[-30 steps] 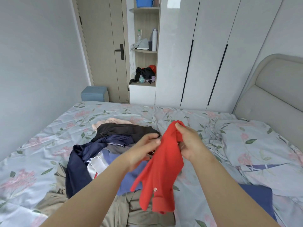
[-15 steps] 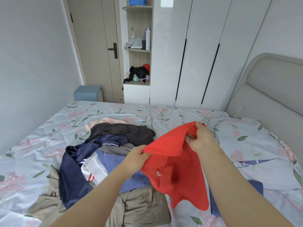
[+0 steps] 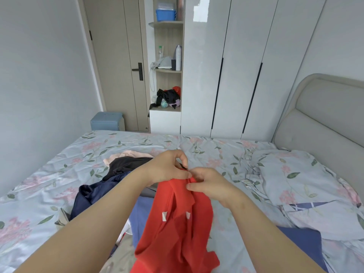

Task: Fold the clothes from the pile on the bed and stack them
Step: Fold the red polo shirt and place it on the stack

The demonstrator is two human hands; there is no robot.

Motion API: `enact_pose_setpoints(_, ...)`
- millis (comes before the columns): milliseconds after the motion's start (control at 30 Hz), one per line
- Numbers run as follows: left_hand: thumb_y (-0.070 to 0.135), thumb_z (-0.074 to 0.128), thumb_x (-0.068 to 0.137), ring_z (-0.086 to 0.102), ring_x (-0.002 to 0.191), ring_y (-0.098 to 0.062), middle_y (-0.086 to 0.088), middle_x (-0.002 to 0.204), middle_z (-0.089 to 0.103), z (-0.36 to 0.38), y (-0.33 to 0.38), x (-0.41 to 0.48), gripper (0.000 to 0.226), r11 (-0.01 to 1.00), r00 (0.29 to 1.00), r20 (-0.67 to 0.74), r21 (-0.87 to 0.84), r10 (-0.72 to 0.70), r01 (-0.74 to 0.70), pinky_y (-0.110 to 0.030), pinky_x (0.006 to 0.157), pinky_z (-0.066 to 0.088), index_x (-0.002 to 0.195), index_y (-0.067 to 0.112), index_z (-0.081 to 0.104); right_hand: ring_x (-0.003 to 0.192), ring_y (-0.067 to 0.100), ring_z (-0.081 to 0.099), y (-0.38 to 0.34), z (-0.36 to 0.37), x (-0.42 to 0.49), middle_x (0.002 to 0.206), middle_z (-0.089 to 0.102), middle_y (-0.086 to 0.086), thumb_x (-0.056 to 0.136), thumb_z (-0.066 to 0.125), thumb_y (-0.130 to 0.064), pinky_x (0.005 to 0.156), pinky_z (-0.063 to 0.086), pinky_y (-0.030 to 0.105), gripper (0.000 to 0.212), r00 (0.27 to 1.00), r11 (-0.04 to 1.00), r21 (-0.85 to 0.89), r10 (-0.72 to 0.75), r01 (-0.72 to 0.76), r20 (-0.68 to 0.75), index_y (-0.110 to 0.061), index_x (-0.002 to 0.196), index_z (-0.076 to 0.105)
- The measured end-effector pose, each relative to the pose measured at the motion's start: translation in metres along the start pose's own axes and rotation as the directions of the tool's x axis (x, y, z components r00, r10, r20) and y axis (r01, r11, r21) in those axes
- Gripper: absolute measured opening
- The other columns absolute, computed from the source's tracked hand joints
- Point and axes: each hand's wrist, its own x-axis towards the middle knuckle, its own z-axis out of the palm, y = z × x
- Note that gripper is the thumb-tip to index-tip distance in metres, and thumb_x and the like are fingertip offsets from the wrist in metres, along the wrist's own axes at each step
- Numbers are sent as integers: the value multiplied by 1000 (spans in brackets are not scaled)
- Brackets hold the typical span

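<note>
Red thin-fabric garment (image 3: 177, 223) hangs bunched above the right edge of the dark heap of unfolded clothes (image 3: 92, 196) on the floral-sheeted bed (image 3: 59, 168). Left hand (image 3: 167, 168) pinches its top edge; right hand (image 3: 212, 184) pinches beside it. We should find both shoulder seams, spread wide, shake flat before folding.

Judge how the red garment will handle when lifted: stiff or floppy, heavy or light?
Probably floppy: the red garment hangs in loose folds below the left hand and right hand. Likely light: fingertip pinches seem to hold it.
</note>
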Motion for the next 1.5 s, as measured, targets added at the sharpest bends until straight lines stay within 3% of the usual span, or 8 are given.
enact_pose_setpoints(300,14,73,78,59,69,-10,2,78,66,10,-64,-25,18,936,981,100,-296,-168,191,-25,69,48,90,10,60,62,15,60,-6,-7,8,70,65,4,91,53,-2,62,49,27,18,952,895,446,112,29,-285,-12,80,63)
enact_pose_setpoints(433,20,55,95,44,71,-19,-11,79,50,5,-71,-17,19,931,968,-100,-313,-231,189,-30,62,35,78,14,51,70,16,55,-4,-19,10,82,61,4,88,52,-3,66,44,28,16,921,977,212,83,0,-380,-18,83,58)
enact_pose_setpoints(633,20,54,96,41,62,-10,4,65,45,-5,-32,4,22,999,981,-189,4,-34,36,-25,63,35,74,14,52,65,11,54,-4,-20,1,82,61,1,79,49,11,61,42,21,40,981,994,87,79,-65,-178,-22,100,56)
enact_pose_setpoints(833,20,75,81,55,69,-2,11,75,62,-12,-31,0,13,997,996,89,82,8,-16,-17,67,45,83,22,61,47,13,36,2,-33,1,55,46,-1,75,36,13,51,27,22,35,893,962,241,220,-131,-392,-14,72,57)
enact_pose_setpoints(1000,21,75,76,51,60,-1,11,65,56,-15,-60,-10,21,883,969,219,469,-113,-4,-22,63,43,68,25,57,51,11,36,5,-35,1,59,45,-1,84,29,10,43,27,22,37,855,950,285,250,-126,-455,-13,67,52)
enact_pose_setpoints(1200,3,64,80,41,39,-1,11,47,45,-10,-62,-20,26,899,960,53,-341,-275,276,-13,40,32,69,15,44,60,14,42,9,-37,-4,65,48,0,87,35,1,56,33,27,31,862,986,137,152,-97,-483,-14,68,54)
enact_pose_setpoints(1400,20,59,62,49,58,-16,-2,63,51,-13,-47,-26,6,875,980,-19,-454,-197,168,-24,55,39,63,17,55,78,14,52,7,-48,-19,81,53,-1,96,40,-48,72,37,29,48,949,981,-191,-24,-38,-314,-4,85,55)
enact_pose_setpoints(1500,46,82,51,59,69,-12,0,74,62,-16,-43,-28,50,900,993,8,-420,-120,112,-24,66,49,82,13,62,79,11,50,8,-58,-31,84,53,-1,93,45,-46,73,38,26,31,968,959,-280,-106,40,-227,-19,92,58)
